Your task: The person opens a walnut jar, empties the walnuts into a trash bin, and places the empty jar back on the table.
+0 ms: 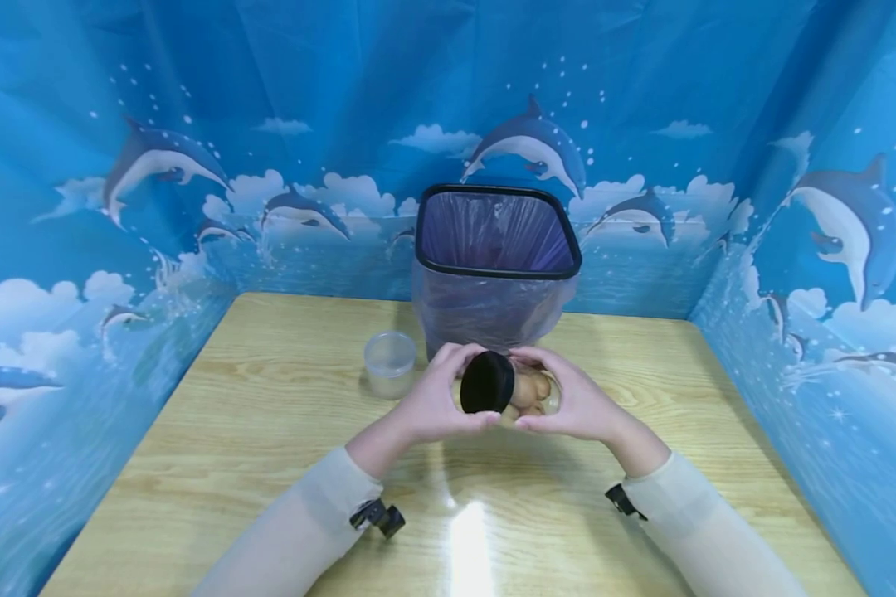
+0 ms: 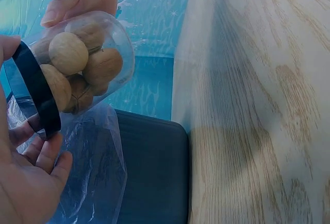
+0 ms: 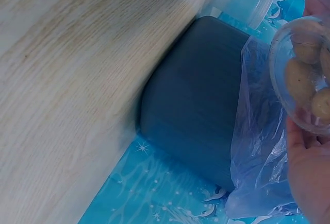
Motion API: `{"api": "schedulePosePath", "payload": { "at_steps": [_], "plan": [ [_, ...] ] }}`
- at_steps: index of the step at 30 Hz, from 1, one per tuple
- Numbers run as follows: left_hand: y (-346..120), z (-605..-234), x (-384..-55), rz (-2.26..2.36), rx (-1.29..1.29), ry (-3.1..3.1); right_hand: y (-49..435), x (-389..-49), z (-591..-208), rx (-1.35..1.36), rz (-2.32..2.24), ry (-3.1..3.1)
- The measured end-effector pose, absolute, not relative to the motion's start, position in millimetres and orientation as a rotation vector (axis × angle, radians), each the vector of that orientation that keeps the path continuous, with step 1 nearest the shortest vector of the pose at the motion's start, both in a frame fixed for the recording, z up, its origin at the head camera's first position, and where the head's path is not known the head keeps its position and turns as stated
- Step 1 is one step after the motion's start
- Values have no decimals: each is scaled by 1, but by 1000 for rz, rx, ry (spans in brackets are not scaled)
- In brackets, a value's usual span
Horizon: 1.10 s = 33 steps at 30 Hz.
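A clear plastic jar [image 2: 126, 44] lies sideways in the air between both hands, over the table. Several round brown nuts, like walnuts [image 2: 68, 54], are inside it. Its black lid [image 1: 485, 383] faces left, on the jar's mouth. My left hand [image 1: 440, 402] grips the lid's rim, thumb on the near side and fingers on the far side. With thumb and fingers around the jar's base end, my right hand [image 1: 578, 402] holds the other side. In the right wrist view the round bottom of the jar shows, nuts behind it.
Just beyond the hands stands a dark bin [image 1: 496, 272] with a black rim and a translucent purple liner. An open clear plastic container [image 1: 390, 365] stands to its left on the wooden table [image 1: 284, 373]. Blue dolphin-print curtains [image 1: 328, 83] enclose the back and sides.
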<state>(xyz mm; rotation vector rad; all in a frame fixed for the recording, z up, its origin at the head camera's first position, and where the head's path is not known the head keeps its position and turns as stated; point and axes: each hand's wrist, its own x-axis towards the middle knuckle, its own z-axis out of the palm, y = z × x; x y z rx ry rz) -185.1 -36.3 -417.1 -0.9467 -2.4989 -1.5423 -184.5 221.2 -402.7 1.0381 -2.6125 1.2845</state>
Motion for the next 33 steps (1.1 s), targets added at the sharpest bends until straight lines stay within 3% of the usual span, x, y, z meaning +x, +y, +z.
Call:
{"api": "schedulePosePath", "payload": {
  "at_steps": [15, 24, 33],
  "plan": [
    [-43, -416, -184, -1594, -911, -2458, 228, -181, -408, 1053, 1265, -2570],
    [-45, -415, -183, -1641, -879, -2452, 216, -162, -383, 1017, 1382, -2596],
    [-46, -415, -184, -1662, -910, -2421, 213, -163, -387, 1025, 1527, -2532]
  ]
}}
